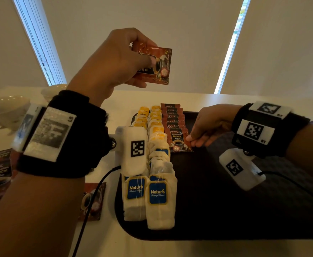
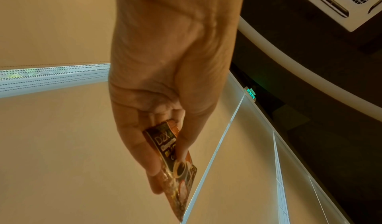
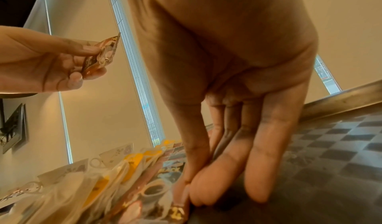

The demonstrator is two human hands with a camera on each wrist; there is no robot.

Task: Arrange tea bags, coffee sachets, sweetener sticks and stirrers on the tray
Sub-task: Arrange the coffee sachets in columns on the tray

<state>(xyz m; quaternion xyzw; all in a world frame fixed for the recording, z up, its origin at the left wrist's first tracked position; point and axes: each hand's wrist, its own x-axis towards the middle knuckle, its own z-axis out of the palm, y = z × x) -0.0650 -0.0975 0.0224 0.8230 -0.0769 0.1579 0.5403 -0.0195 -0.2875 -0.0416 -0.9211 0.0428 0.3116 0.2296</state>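
Left hand (image 1: 113, 65) up in upper centre of frame — grip pinching one coffee sachet (image 1: 154, 65). Right hand (image 1: 210, 125) low at centre right, fingers pinching the nearest sachet (image 1: 179, 140) of the row on the black tray (image 1: 226, 210) — beside two rows of tea bags (image 1: 160, 199).

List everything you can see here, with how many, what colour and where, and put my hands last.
tray: one, black, on the white table.
tea bags: two overlapping rows, white, blue tags near, yellow tags far, left part of tray; count unclear.
coffee sachets on tray: about seven overlapping, brown, beside the tea bags.
held coffee sachet: one, brown, in the air above the table.
loose coffee sachets: at least two, brown, on the table left of tray.
teacup: one, white, far left, blurred.
left hand: pinches the held coffee sachet.
right hand: fingers pinch the nearest tray sachet's edge.
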